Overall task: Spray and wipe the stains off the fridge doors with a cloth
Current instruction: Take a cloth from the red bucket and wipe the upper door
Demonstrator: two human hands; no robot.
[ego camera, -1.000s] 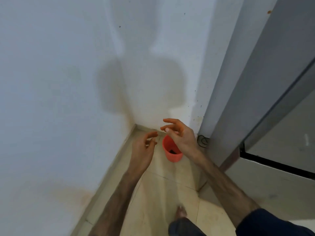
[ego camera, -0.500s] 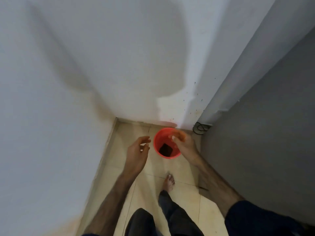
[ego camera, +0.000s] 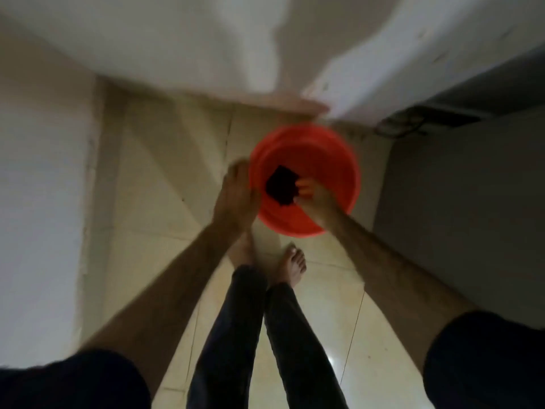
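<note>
Seen from above, blurred by motion: red bucket (ego camera: 330, 154) standing on the tiled floor (ego camera: 165, 184) in a corner, near the white wall (ego camera: 177, 39) at the top and beside the grey fridge side (ego camera: 460, 196) to the right. Inside the bucket, a dark cloth (ego camera: 280, 185), lying toward the left of the bottom. Right hand (ego camera: 317, 199) reached down into the bucket, its fingers (ego camera: 305, 185) touching the right edge of the cloth; too smeared to tell whether pinching it or only laid against it. Left hand (ego camera: 236, 196) outside the bucket, just beside its left rim, fingers (ego camera: 237, 169) stretched out straight and together, holding nothing; contact with the rim impossible to judge through the blur. Both forearms bare, dark sleeves pushed up at the bottom corners of the view. Below the bucket, two bare feet (ego camera: 290, 267) on the tiles, the left one partly hidden behind the left wrist, with dark trouser legs (ego camera: 236, 335) running down to the lower edge. A tangle of dark cable (ego camera: 401, 126) on the floor at the foot of the fridge, above and to the right of the bucket. A pale skirting strip (ego camera: 91, 202) along the left wall, and a bright reflection on the tile at the lower right.
</note>
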